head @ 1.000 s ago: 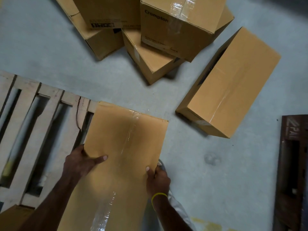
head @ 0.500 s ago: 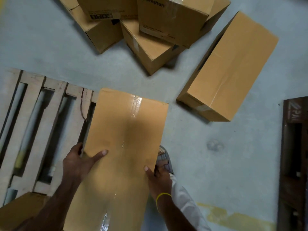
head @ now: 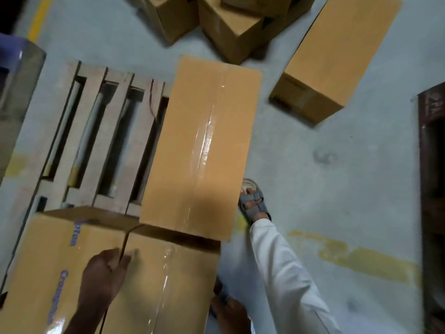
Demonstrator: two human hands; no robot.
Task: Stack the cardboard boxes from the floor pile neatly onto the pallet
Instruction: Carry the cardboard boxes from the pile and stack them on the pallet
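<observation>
A long taped cardboard box (head: 199, 145) lies flat on the right side of the wooden pallet (head: 101, 131), with no hand on it. Just in front of it, lower in the view, sit two more boxes: one with blue print (head: 55, 256) and a taped one (head: 173, 285). My left hand (head: 103, 278) rests on top of these near boxes at the seam between them. My right hand (head: 228, 312) is low beside the right edge of the taped near box, blurred, and holds nothing that I can see. The floor pile (head: 236, 32) lies at the top.
A separate long box (head: 337, 56) lies on the floor at the upper right. My sandalled foot (head: 252, 203) stands against the placed box's right corner. A dark brown pallet (head: 433, 165) runs along the right edge. A wrapped object (head: 16, 75) stands at the left.
Both hands held the long box by its sides; it now lies on the pallet and both hands have let go and pulled back. The view has tilted down, showing the near boxes.
</observation>
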